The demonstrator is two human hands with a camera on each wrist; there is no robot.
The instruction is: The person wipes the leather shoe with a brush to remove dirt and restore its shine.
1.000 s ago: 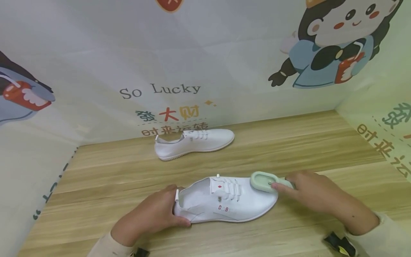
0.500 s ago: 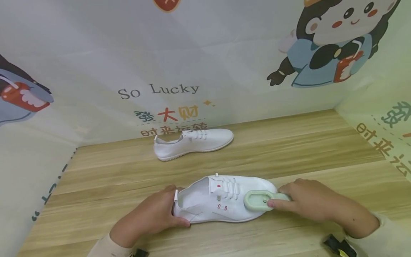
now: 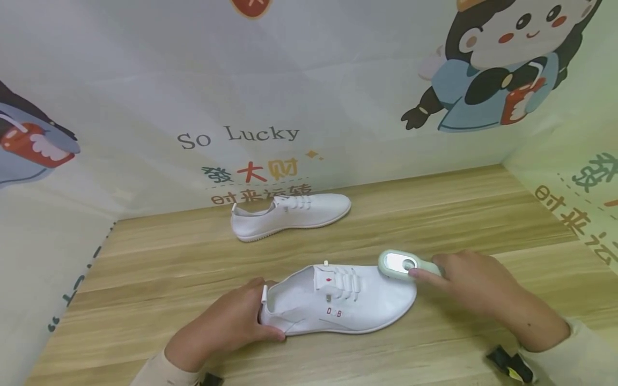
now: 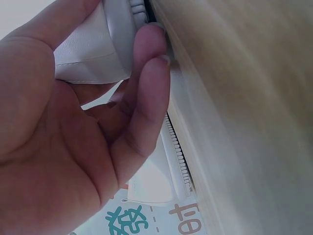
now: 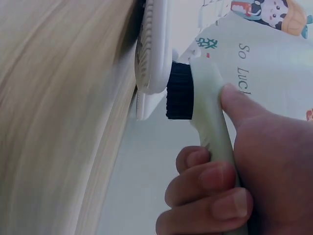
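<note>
A white lace-up shoe (image 3: 379, 308) lies sole down on the wooden surface, toe to the right. My left hand (image 3: 227, 321) grips its heel, thumb on the near side; in the left wrist view the fingers curl about the heel (image 4: 90, 49). In my right hand (image 3: 475, 281) is a pale green shoe brush (image 3: 401, 264), held by its handle with the thumb along the back. The brush overlaps the far side of the toe in the head view. Its dark bristles (image 5: 181, 93) face the shoe's toe end in the right wrist view.
A second white shoe (image 3: 316, 212) sits farther back, close to the printed back wall (image 3: 357, 118). Printed side walls (image 3: 574, 166) bound the wooden surface (image 3: 434, 214) at left and right.
The brush first moved to the near side of the toe, then back to the far side, its top now catching bright light. The left hand and the gripped shoe have hardly moved.
</note>
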